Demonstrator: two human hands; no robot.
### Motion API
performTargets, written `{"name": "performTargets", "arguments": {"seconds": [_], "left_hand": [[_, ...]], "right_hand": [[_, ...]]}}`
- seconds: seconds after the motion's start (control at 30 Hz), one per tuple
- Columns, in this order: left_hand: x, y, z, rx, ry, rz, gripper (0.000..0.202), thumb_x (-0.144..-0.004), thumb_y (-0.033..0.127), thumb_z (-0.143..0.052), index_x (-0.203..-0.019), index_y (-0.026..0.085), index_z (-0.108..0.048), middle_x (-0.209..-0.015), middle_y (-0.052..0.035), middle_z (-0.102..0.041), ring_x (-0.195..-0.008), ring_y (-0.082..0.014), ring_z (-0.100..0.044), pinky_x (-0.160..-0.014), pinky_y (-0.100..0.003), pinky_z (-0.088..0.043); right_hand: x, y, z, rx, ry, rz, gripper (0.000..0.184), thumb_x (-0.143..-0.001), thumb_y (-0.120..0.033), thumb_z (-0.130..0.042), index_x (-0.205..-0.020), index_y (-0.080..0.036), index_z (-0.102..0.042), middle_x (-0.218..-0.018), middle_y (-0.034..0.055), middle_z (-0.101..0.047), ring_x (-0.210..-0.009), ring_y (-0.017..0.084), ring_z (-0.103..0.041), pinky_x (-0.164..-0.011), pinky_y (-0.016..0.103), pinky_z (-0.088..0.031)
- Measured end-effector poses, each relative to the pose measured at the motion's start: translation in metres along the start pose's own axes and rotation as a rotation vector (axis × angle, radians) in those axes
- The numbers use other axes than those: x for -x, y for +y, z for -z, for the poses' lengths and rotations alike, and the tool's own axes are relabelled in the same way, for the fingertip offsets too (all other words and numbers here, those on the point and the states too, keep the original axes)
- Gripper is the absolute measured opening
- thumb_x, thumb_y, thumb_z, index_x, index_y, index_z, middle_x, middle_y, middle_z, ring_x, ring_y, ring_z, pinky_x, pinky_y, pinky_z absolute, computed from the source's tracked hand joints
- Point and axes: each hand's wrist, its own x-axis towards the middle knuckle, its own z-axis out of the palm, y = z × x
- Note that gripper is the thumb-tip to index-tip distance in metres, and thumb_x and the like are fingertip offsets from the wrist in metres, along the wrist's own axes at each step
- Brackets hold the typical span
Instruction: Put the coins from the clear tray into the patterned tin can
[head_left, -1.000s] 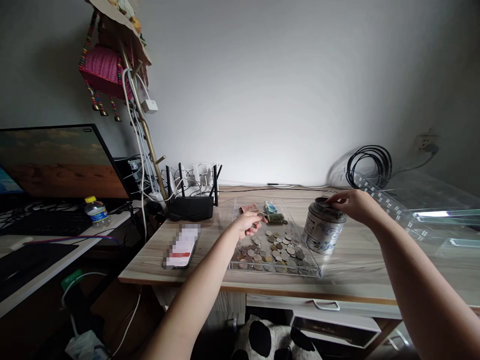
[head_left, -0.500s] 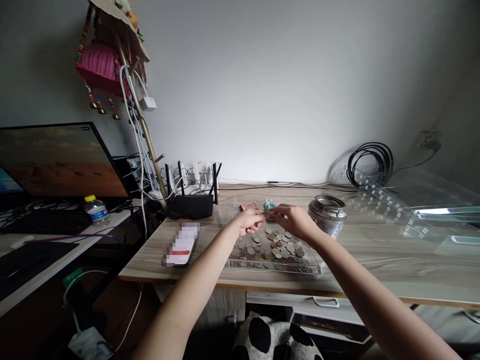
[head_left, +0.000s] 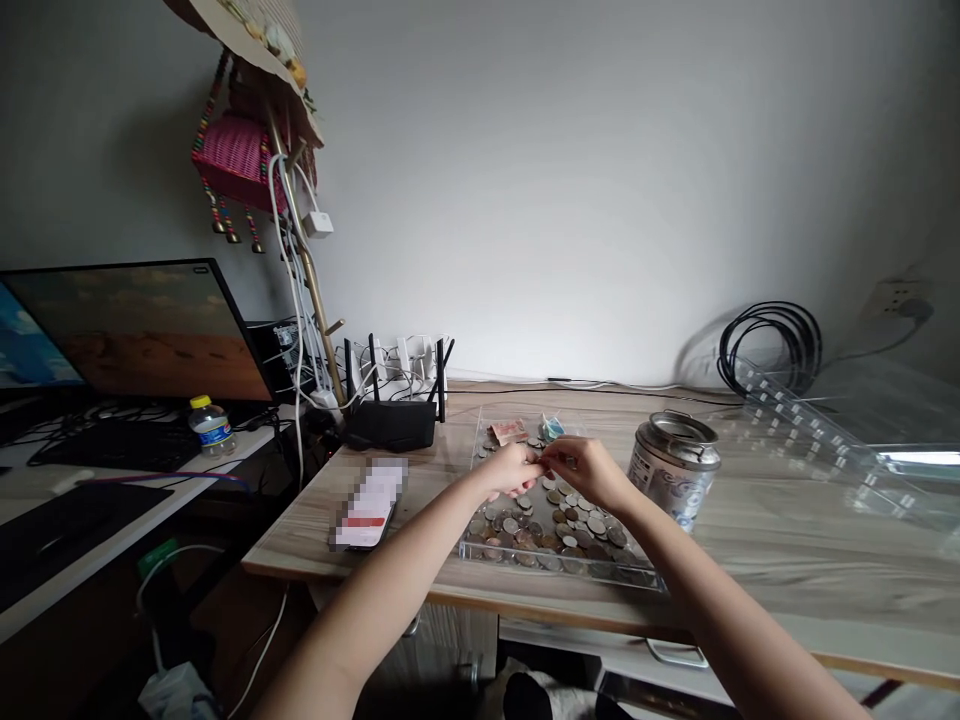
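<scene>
The left hand (head_left: 512, 470) and right hand (head_left: 591, 470) meet above the counter (head_left: 787, 545) and its clear tray (head_left: 466, 549), fingers bent and tips together; whether they pinch anything I cannot tell. The right hand has left the can (head_left: 673, 487) since a second ago, so the handling is now over the tray. Just right of it, the can stands upright, long axis vertical, top facing up. Two banknotes (head_left: 508, 431) lie at the back; coins (head_left: 595, 523), mostly flat, spread in front.
</scene>
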Motion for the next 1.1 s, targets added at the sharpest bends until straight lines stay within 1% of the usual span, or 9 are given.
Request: {"name": "performTargets", "arguments": {"seconds": [0.1, 0.17, 0.3, 0.4, 0.47, 0.53, 0.63, 0.83, 1.1], "left_hand": [[-0.003, 0.001, 0.004, 0.357, -0.014, 0.103, 0.015, -0.075, 0.026, -0.050, -0.080, 0.012, -0.054, -0.047, 0.0056, -0.039, -0.032, 0.0002, -0.023, -0.031, -0.013, -0.011], [-0.007, 0.002, 0.010, 0.643, 0.082, 0.167, 0.010, -0.076, 0.016, -0.044, -0.076, 0.010, -0.052, -0.049, 0.0037, -0.040, -0.033, -0.0001, -0.026, -0.030, -0.013, -0.011], [-0.013, -0.001, 0.021, 0.949, 0.312, 0.183, 0.014, -0.077, 0.009, -0.034, -0.067, 0.011, -0.043, -0.053, -0.0001, -0.043, -0.041, -0.0022, -0.041, -0.033, -0.010, -0.026], [-0.015, -0.004, 0.023, 0.946, 0.309, 0.179, 0.013, -0.076, 0.010, -0.034, -0.066, 0.012, -0.041, -0.054, -0.0005, -0.044, -0.039, -0.0015, -0.038, -0.032, -0.010, -0.025], [-0.015, -0.005, 0.022, 0.911, 0.239, 0.211, 0.010, -0.075, 0.012, -0.036, -0.068, 0.011, -0.043, -0.051, 0.0015, -0.042, -0.032, -0.0004, -0.028, -0.028, -0.011, -0.015], [-0.015, -0.005, 0.019, 0.818, 0.119, 0.244, 0.010, -0.075, 0.015, -0.037, -0.071, 0.012, -0.045, -0.049, 0.0038, -0.039, -0.029, -0.0001, -0.018, -0.028, -0.013, -0.006], [-0.013, -0.005, 0.015, 0.641, 0.023, 0.239, 0.008, -0.076, 0.020, -0.040, -0.073, 0.014, -0.043, -0.051, 0.0042, -0.042, -0.030, -0.0001, -0.019, -0.031, -0.013, -0.005], [-0.011, -0.006, 0.012, 0.418, 0.107, 0.152, 0.013, -0.074, 0.024, -0.051, -0.075, 0.015, -0.042, -0.058, 0.0032, -0.049, -0.035, 0.0005, -0.027, -0.035, -0.014, -0.008], [-0.010, -0.006, 0.010, 0.159, 0.073, 0.035, 0.027, -0.065, 0.036, -0.061, -0.074, 0.012, -0.054, -0.051, 0.0057, -0.042, -0.032, 0.0012, -0.024, -0.034, -0.016, -0.008]], "right_hand": [[0.008, -0.003, 0.013, 0.219, 0.169, 0.025, 0.022, -0.079, -0.027, -0.042, -0.084, -0.021, -0.062, -0.079, 0.0032, -0.062, -0.069, 0.012, -0.054, -0.061, 0.024, -0.040], [0.016, -0.003, 0.035, 0.351, 0.340, 0.013, 0.023, -0.079, -0.028, -0.041, -0.089, -0.022, -0.061, -0.085, 0.0034, -0.062, -0.077, 0.014, -0.054, -0.066, 0.026, -0.040], [0.034, 0.015, 0.090, 0.570, 0.653, -0.296, 0.025, -0.075, -0.035, -0.045, -0.087, -0.024, -0.063, -0.085, 0.0046, -0.062, -0.080, 0.018, -0.053, -0.064, 0.027, -0.038], [0.043, 0.045, 0.118, 0.532, 0.567, -0.605, 0.025, -0.067, -0.039, -0.051, -0.079, -0.024, -0.066, -0.073, 0.0048, -0.063, -0.068, 0.019, -0.054, -0.055, 0.027, -0.037], [0.046, 0.064, 0.124, 0.421, 0.468, -0.673, 0.025, -0.063, -0.039, -0.053, -0.076, -0.023, -0.067, -0.067, 0.0037, -0.063, -0.063, 0.018, -0.054, -0.053, 0.027, -0.037], [0.047, 0.076, 0.124, 0.320, 0.434, -0.663, 0.027, -0.061, -0.039, -0.054, -0.076, -0.022, -0.067, -0.065, 0.0030, -0.063, -0.062, 0.018, -0.055, -0.055, 0.026, -0.038], [0.047, 0.080, 0.120, 0.249, 0.415, -0.643, 0.031, -0.060, -0.043, -0.054, -0.076, -0.020, -0.068, -0.066, 0.0032, -0.063, -0.062, 0.017, -0.055, -0.056, 0.026, -0.038], [0.046, 0.070, 0.121, 0.228, 0.373, -0.611, 0.030, -0.062, -0.040, -0.053, -0.077, -0.019, -0.068, -0.067, 0.0037, -0.064, -0.059, 0.015, -0.053, -0.056, 0.025, -0.038], [0.044, 0.065, 0.121, 0.345, 0.394, -0.606, 0.025, -0.060, -0.038, -0.054, -0.073, -0.021, -0.068, -0.068, 0.0032, -0.064, -0.063, 0.018, -0.054, -0.058, 0.027, -0.038]]}}
